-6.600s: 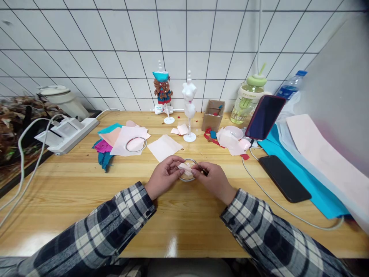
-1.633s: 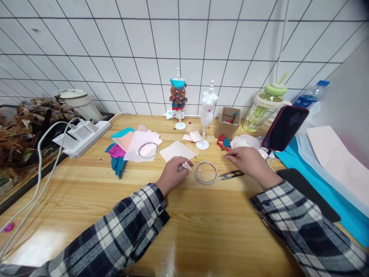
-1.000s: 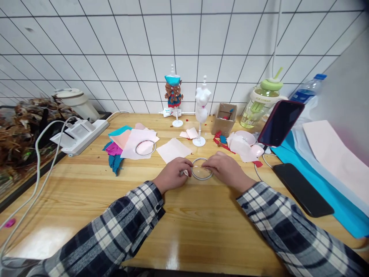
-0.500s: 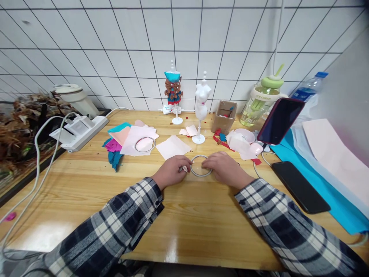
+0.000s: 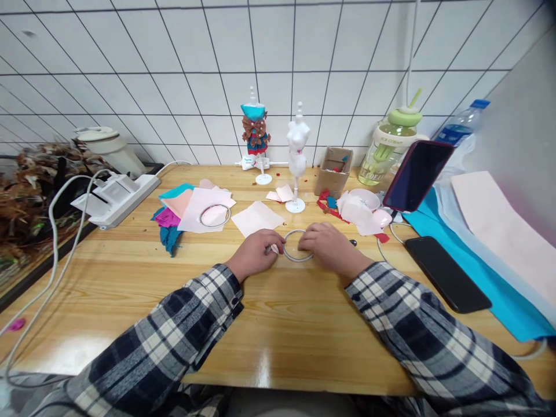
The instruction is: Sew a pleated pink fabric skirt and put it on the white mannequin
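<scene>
Between my hands a thin silver-grey ring (image 5: 297, 260) lies flat on or just above the wooden table. The thumb and fingertips of my left hand (image 5: 257, 253) close at the ring's left edge. A small pale scrap (image 5: 274, 248) sticks out from under those same fingers. On the ring's right side, my right hand (image 5: 329, 248) rests with curled fingers over the rim, hiding that part of it. Just beyond the hands is a pale pink paper square (image 5: 257, 219). A second ring (image 5: 215, 215) lies on a pink sheet (image 5: 191, 217) to the left.
At the back stand a bare white mini mannequin (image 5: 297, 150), a dressed one (image 5: 255, 130) and a small cardboard box (image 5: 333, 172). Rightward are a drink bottle (image 5: 386, 145), a propped phone (image 5: 417, 176), a flat black phone (image 5: 447, 273) and blue sheets (image 5: 512, 315). A power strip (image 5: 115, 202) sits left.
The whole view has shifted slightly, moving things a little left and up. Both hands stay at the ring, and my right fingers sit over its right rim. A small dark round thing now shows beside my right wrist.
</scene>
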Motion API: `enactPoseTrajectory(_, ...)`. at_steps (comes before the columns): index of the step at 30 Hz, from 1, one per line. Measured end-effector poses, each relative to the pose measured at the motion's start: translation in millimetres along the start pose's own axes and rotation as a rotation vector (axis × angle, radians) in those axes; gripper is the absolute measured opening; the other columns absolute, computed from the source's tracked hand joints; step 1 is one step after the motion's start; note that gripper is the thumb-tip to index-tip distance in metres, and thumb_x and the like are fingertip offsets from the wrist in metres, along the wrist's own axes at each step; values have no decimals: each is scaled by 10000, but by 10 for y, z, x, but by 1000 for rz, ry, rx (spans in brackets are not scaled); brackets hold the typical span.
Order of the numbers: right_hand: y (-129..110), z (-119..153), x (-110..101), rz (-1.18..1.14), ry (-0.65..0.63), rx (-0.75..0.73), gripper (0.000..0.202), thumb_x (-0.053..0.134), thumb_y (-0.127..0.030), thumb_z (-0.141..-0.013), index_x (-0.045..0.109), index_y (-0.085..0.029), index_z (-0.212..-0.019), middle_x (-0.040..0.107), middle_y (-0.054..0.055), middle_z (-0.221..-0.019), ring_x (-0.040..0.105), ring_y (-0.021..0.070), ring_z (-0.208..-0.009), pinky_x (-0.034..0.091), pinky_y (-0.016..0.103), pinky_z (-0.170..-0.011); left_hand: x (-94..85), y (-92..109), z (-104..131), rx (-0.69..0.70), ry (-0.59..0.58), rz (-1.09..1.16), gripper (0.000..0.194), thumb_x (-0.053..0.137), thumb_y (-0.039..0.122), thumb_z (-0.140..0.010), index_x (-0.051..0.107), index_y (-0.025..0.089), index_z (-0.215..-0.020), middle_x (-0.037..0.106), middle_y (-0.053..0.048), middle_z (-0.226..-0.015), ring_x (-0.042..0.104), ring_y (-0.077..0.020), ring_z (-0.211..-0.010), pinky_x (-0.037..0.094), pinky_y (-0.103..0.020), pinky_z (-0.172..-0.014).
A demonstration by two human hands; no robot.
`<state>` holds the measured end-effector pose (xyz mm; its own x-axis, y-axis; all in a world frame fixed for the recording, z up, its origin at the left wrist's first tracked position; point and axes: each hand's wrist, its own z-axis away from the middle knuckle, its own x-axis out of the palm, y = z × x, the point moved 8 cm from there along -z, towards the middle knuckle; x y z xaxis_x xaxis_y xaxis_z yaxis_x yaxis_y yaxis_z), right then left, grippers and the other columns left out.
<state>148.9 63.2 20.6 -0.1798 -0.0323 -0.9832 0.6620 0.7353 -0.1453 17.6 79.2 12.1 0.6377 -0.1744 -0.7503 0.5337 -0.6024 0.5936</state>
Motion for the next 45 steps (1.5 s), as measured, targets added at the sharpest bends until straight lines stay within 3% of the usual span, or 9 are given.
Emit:
enactPoseTrajectory(6, 178, 98, -110, -98, 88, 90, 314, 489, -93, -862, 743, -195, -1016, 736, 62, -1037, 601, 206, -957, 387, 335, -865, 0, 13, -7, 12, -8, 3, 283, 482, 28, -657, 683, 210, -737, 727, -20, -954, 655, -186, -941, 503, -336, -898)
enactPoseTrajectory(11, 133, -19, -54, 59, -78, 138, 192, 567, -228, -893, 751, -194, -934, 731, 90, -924, 619, 223, -892, 410, 318, -771, 6, -2, -6, 5, -4, 9, 291, 483, 29, -657, 688, 214, -749, 724, -17, -956, 653, -185, -944, 504, -340, -898)
enactPoseTrajectory(19, 193, -53, 46, 122, -163, 218, 128, 576, -160, -872, 691, -207, -901, 696, 76, -858, 632, 206, -824, 384, 276, -670, 12, -1, -12, 13, -8, 16, 294, 478, 27, -643, 686, 212, -736, 725, -24, -954, 654, -190, -938, 505, -346, -899)
enactPoseTrajectory(24, 110, -14, 100, 221, -115, 176, 184, 526, -62, -844, 648, -172, -925, 686, 98, -839, 621, 220, -785, 364, 294, -655, -6, 4, -11, -7, 8, 42, 286, 477, 33, -645, 688, 209, -722, 731, -27, -952, 658, -190, -939, 502, -346, -906)
enactPoseTrajectory(28, 172, 27, 14, 28, 3, 231, 155, 506, -109, -873, 642, -183, -859, 687, 74, -829, 612, 204, -805, 389, 281, -702, -36, -30, -12, -63, 29, 133, 269, 484, 44, -642, 691, 203, -709, 735, -27, -935, 667, -189, -933, 500, -342, -911)
enactPoseTrajectory(32, 486, 92, -529, -172, 354, 373, 157, 490, -189, -898, 646, -185, -907, 704, 56, -897, 618, 189, -828, 424, 267, -736, -84, -118, -8, -135, 66, 287, 225, 493, 73, -673, 687, 180, -711, 734, -44, -909, 680, -184, -899, 515, -326, -872)
enactPoseTrajectory(37, 1112, 57, -1286, -6, 655, 585, 212, 488, -241, -887, 673, -165, -956, 717, 95, -902, 623, 222, -802, 432, 306, -723, -160, -216, 6, -182, 135, 386, 189, 497, 92, -666, 671, 161, -698, 726, -60, -852, 676, -188, -844, 519, -331, -827)
enactPoseTrajectory(40, 1495, -85, -1431, 87, 663, 671, 237, 504, -255, -878, 693, -154, -980, 726, 111, -915, 627, 242, -825, 434, 331, -734, -152, -235, 13, -198, 121, 394, 203, 492, 90, -650, 675, 162, -700, 722, -57, -841, 672, -194, -843, 517, -330, -817)
enactPoseTrajectory(45, 1875, -330, -1258, 218, 438, 760, 299, 508, -262, -882, 744, -173, -1042, 740, 131, -999, 649, 262, -889, 445, 343, -753, -142, -248, 16, -207, 121, 393, 212, 488, 78, -638, 675, 165, -689, 715, -56, -820, 662, -194, -835, 506, -325, -821)
